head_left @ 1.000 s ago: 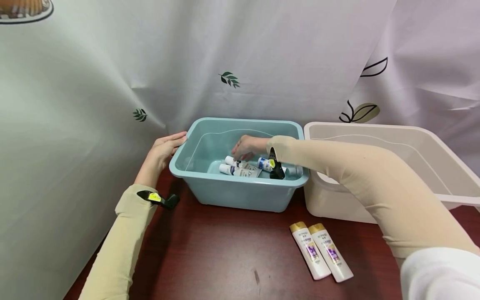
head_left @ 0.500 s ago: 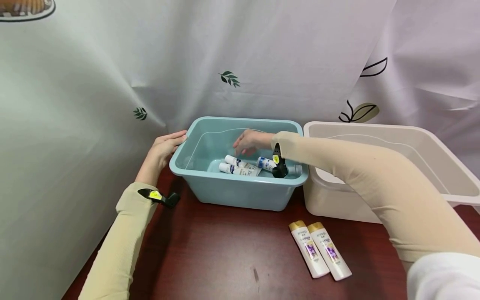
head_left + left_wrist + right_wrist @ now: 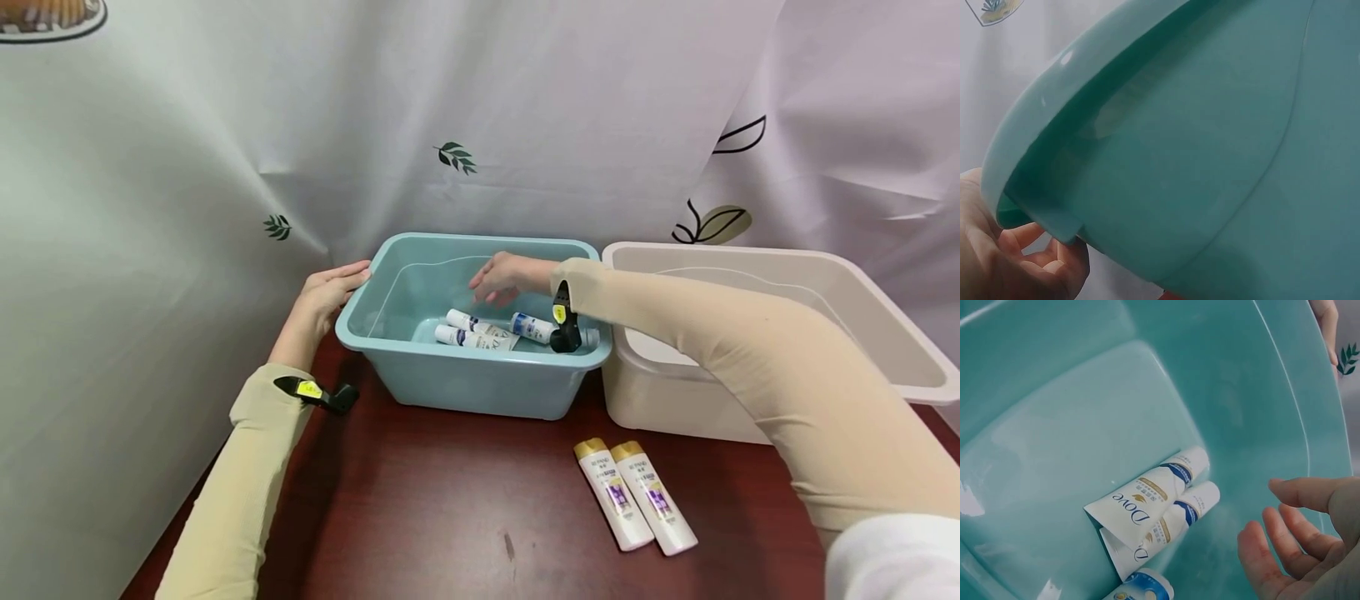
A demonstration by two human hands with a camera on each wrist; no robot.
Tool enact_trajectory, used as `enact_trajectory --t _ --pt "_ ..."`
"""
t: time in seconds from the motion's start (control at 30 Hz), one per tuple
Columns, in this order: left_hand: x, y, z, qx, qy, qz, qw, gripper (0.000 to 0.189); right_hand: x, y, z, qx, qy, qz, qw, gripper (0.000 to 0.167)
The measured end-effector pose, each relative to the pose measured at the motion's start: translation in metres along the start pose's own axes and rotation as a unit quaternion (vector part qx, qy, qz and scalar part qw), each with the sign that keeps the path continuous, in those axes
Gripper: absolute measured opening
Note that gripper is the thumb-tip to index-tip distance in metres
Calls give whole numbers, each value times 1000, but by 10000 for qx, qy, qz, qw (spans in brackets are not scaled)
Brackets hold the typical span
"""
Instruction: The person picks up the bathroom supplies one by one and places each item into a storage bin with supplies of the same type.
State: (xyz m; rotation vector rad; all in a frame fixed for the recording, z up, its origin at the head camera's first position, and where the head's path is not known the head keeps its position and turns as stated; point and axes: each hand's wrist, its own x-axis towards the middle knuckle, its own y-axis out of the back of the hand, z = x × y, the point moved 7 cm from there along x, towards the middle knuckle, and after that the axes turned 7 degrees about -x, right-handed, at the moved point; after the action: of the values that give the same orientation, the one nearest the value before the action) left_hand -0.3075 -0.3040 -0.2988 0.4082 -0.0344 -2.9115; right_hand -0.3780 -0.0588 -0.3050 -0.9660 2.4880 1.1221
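My left hand (image 3: 327, 293) grips the left rim of a light-blue plastic tub (image 3: 472, 387); in the left wrist view its fingers curl in under the rim. Inside that tub, toward the left, hovers my right hand (image 3: 501, 277), with loosely bent fingers and nothing in them. Below it, two white Dove tubes lie side by side on the tub floor, one tube (image 3: 1147, 500) partly overlapping the other tube (image 3: 1172, 534). A blue-and-white bottle (image 3: 531, 327) rests to their right, partly hidden behind the wrist camera (image 3: 566, 325).
Right of the blue tub stands a beige tub (image 3: 682, 408), with my right forearm crossing over it. Two white bottles with gold caps, a left one (image 3: 617, 504) and a right one (image 3: 656, 504), lie on the dark-red table (image 3: 427, 492). A patterned cloth (image 3: 525, 100) hangs behind.
My right hand has risen away from the Dove tubes and shifted slightly right, holding nothing. The left hand stays on the tub's rim.
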Motion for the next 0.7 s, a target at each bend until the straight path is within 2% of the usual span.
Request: enact_trajectory --t 0.7 --pt "0 0 -1 106 1 63 9999 56 -23 22 4 191 -19 163 9997 45"
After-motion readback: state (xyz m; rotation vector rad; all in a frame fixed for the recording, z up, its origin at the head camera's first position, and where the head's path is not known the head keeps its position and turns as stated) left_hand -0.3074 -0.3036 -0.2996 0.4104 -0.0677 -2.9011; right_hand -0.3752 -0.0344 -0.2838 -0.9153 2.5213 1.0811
